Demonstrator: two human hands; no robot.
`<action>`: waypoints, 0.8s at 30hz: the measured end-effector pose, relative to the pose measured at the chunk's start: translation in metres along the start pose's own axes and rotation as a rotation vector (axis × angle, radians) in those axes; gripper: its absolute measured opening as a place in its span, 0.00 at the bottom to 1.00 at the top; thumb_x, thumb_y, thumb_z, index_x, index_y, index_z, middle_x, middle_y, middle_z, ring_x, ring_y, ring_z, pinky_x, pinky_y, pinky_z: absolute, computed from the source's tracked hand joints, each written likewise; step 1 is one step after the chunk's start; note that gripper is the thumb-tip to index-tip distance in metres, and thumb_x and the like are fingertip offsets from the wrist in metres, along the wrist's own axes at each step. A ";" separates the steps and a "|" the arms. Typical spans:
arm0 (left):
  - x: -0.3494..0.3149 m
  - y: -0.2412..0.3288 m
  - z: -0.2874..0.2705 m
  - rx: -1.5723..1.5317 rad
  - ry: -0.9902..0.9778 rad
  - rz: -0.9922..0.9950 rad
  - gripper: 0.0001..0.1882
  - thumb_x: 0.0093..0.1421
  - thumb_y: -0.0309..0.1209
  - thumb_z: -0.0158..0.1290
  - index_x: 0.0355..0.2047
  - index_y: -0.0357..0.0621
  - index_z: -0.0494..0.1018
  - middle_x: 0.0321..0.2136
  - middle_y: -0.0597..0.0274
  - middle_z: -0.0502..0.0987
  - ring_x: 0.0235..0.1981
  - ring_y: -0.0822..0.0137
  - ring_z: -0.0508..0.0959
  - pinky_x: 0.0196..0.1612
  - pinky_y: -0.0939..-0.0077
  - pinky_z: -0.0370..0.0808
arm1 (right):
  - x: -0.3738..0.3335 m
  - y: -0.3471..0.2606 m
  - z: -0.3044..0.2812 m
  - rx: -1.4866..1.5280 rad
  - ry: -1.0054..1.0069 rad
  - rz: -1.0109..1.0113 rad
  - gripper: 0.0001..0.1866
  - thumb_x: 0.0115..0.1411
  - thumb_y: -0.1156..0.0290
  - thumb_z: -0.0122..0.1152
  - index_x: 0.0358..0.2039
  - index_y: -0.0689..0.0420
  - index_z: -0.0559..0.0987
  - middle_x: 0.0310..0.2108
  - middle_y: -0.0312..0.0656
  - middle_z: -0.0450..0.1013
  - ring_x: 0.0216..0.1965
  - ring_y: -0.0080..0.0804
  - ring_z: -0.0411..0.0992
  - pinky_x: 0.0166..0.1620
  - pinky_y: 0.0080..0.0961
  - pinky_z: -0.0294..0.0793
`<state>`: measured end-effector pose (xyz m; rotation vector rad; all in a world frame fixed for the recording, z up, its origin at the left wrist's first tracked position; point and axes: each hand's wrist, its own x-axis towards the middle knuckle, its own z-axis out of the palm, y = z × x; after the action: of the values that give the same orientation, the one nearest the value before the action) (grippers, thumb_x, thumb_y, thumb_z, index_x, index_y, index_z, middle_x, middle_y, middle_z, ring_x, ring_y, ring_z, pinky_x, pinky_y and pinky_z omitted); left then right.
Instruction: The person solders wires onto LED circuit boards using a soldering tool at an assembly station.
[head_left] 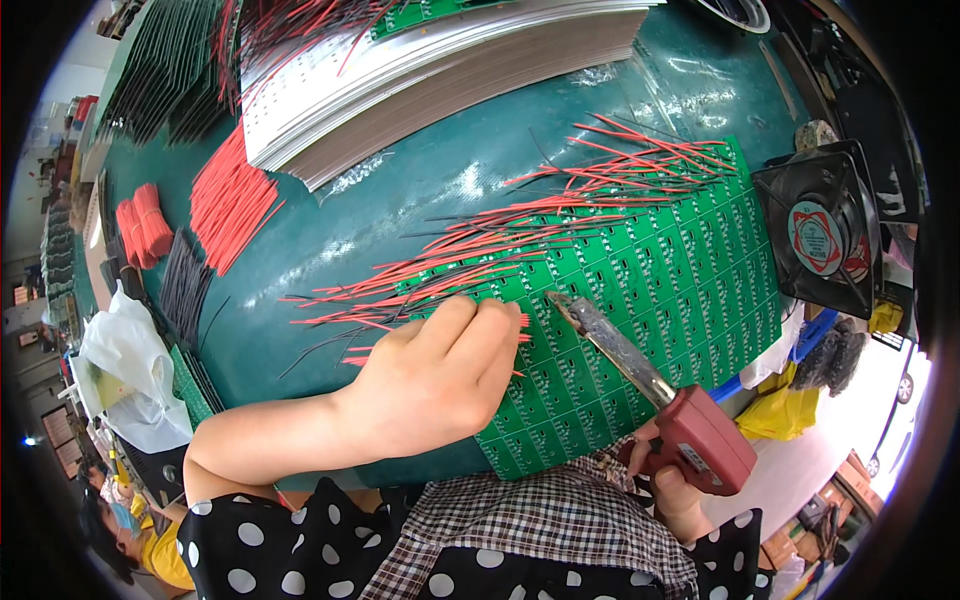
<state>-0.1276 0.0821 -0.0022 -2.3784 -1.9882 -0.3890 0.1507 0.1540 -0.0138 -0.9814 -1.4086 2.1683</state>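
A large green circuit-board panel [640, 340], divided into many small boards, lies on the bench before me. Rows of red and black wires [470, 245] stretch across its far and left parts. My left hand [440, 370] is closed over the panel's left side on a small bunch of red wires; their ends [523, 322] poke out past the fingers. My right hand [672, 482], partly hidden by the tool, grips a dark red soldering gun [700, 440]. The gun's metal barrel points up and left, and its tip [560, 300] is at the panel surface just right of my left hand.
A black fan [820, 232] stands right of the panel. Loose red wires [228, 205], bundled red wires [145, 225] and black wires [183, 290] lie on the left. A stack of pale sheets [450, 85] fills the back. Another person [150, 535] sits at the lower left.
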 end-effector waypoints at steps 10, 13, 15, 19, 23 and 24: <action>0.007 0.001 0.004 0.078 0.003 0.047 0.21 0.36 0.23 0.51 0.35 0.28 0.73 0.26 0.58 0.70 0.24 0.67 0.70 0.20 0.81 0.69 | -0.011 0.014 -0.018 -0.011 0.056 0.156 0.32 0.41 0.74 0.69 0.48 0.69 0.67 0.31 0.42 0.74 0.26 0.27 0.74 0.30 0.19 0.73; 0.008 0.002 0.004 0.109 -0.018 0.057 0.21 0.36 0.23 0.52 0.35 0.27 0.73 0.26 0.57 0.70 0.24 0.67 0.71 0.20 0.82 0.69 | -0.018 0.026 -0.027 -0.344 0.016 0.091 0.31 0.41 0.72 0.68 0.47 0.68 0.68 0.29 0.42 0.74 0.25 0.29 0.74 0.30 0.20 0.73; 0.009 0.002 0.004 0.126 -0.036 0.057 0.21 0.36 0.23 0.52 0.35 0.27 0.73 0.27 0.57 0.70 0.25 0.67 0.71 0.20 0.82 0.69 | -0.020 0.032 -0.030 -0.605 -0.007 0.047 0.31 0.42 0.71 0.67 0.47 0.68 0.68 0.28 0.42 0.74 0.25 0.31 0.74 0.30 0.21 0.73; 0.009 0.003 0.002 0.133 -0.057 0.066 0.21 0.36 0.23 0.52 0.35 0.27 0.73 0.27 0.57 0.70 0.25 0.67 0.71 0.20 0.82 0.69 | -0.016 0.031 -0.031 -0.716 -0.017 -0.130 0.31 0.42 0.68 0.68 0.47 0.66 0.69 0.27 0.41 0.75 0.24 0.33 0.75 0.29 0.23 0.74; 0.009 0.005 0.002 0.145 -0.082 0.053 0.21 0.36 0.23 0.52 0.35 0.28 0.73 0.28 0.56 0.71 0.26 0.67 0.71 0.20 0.83 0.69 | -0.009 0.021 -0.028 -0.527 -0.027 -0.167 0.31 0.43 0.68 0.69 0.47 0.66 0.69 0.25 0.39 0.75 0.23 0.32 0.75 0.29 0.23 0.73; 0.009 0.005 0.002 0.161 -0.102 0.046 0.21 0.36 0.23 0.51 0.35 0.28 0.73 0.28 0.56 0.71 0.26 0.67 0.71 0.20 0.83 0.69 | -0.008 0.020 -0.026 -0.515 -0.037 -0.175 0.31 0.43 0.68 0.69 0.47 0.66 0.69 0.25 0.39 0.75 0.23 0.32 0.75 0.29 0.23 0.73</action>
<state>-0.1208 0.0902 -0.0020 -2.3828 -1.9193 -0.1037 0.1757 0.1570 -0.0353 -0.9373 -2.0451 1.7391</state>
